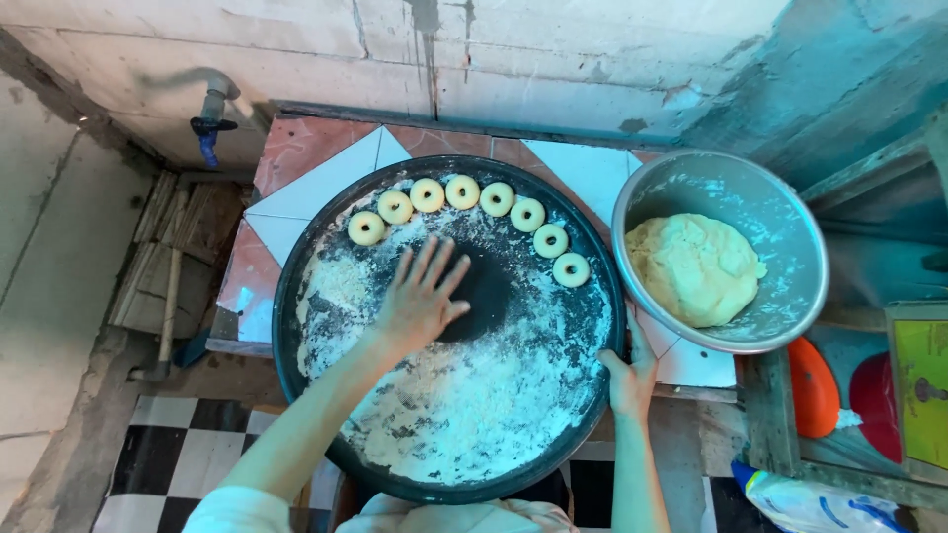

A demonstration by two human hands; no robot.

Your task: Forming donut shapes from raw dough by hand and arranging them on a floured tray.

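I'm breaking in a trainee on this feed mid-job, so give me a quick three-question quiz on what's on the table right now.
1. How many dough rings lie on the round black tray?
2. True or false: the left hand lies flat on the floured tray.
3. The right hand grips: A) the metal bowl B) the tray's rim C) the dough ball

Key: 1. seven; 2. true; 3. B

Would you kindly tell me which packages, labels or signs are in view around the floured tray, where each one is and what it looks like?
Plastic bag: bottom right corner, lying crumpled; white with blue markings and a blue end.
Printed card or label: right edge, beside the red and orange plastic items; rectangular, yellow-green with a dark figure, cut off by the frame.
No screens in view.
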